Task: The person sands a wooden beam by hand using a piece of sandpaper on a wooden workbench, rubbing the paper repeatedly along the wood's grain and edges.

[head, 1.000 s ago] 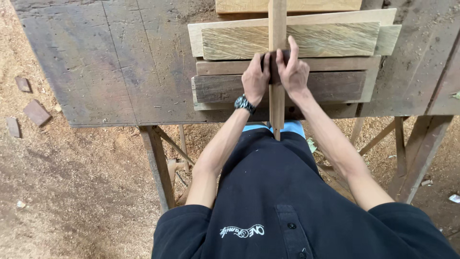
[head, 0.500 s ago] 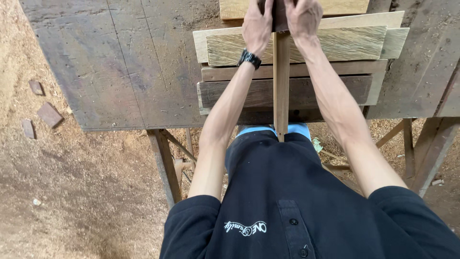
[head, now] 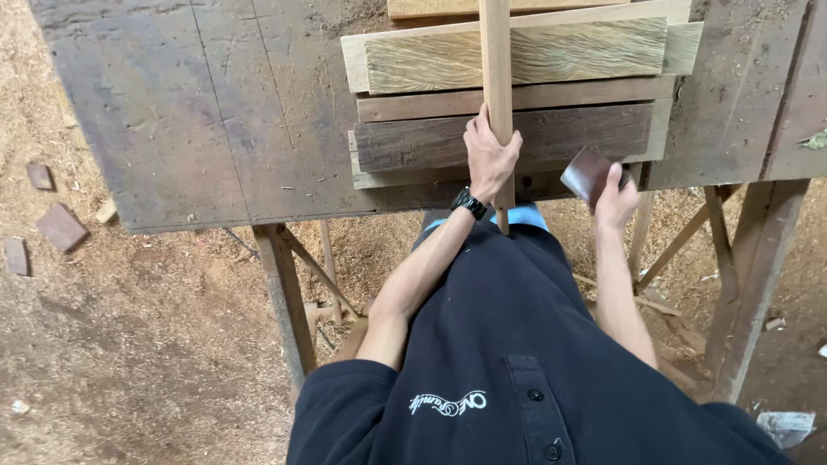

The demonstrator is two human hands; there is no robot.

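Slat point(head: 496, 77), a long pale strip of wood, lies lengthwise across our stack of boards point(head: 517, 95) on the counter point(head: 215, 112), its near end jutting past the counter's edge toward our body. Half a second ago both our hands were far out along it, near its far end; now they have come back and parted. Our left hand point(head: 489, 159) is clenched round the slat near the counter's front edge, watch point(head: 469, 203) at the wrist, and pins the slat down on the darkest board of the stack. Our right hand point(head: 613, 198) has come off the slat altogether and grips a small dark block point(head: 587, 175), held up in the air just right of the stack, clear of the wood. We cannot tell what the block's face is made of; it looks brown and flat. So the two-handed pass out along the slat seems over, in our judgement, and the slat is steadied by one hand alone while the block hangs free beside it. The slat itself has hardly shifted between the pictures. Below the counter we see its wooden legs point(head: 289, 301) and sawdust-strewn ground point(head: 129, 344), with a few wood offcuts point(head: 60, 226) lying well off to the left.
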